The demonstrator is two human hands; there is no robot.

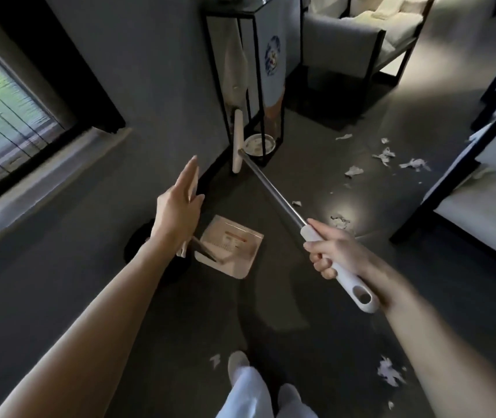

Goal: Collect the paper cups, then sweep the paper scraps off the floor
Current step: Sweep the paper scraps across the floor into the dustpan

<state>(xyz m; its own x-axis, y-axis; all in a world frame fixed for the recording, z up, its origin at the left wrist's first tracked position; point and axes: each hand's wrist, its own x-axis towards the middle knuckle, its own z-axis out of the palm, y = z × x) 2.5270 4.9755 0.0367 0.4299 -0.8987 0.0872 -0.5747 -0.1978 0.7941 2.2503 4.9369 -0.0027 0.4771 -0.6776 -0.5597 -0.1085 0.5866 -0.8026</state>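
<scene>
Right hand [332, 251] grips the broom [271, 188] (left hand [177, 209] open).

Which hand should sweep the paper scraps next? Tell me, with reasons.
Right. The right hand grips the white-handled metal-pole broom, and most white paper scraps lie on its side. The left hand is open, over by the pale dustpan.

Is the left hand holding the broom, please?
No, the right hand grips the broom handle, while the left hand is open near the dustpan.
</scene>
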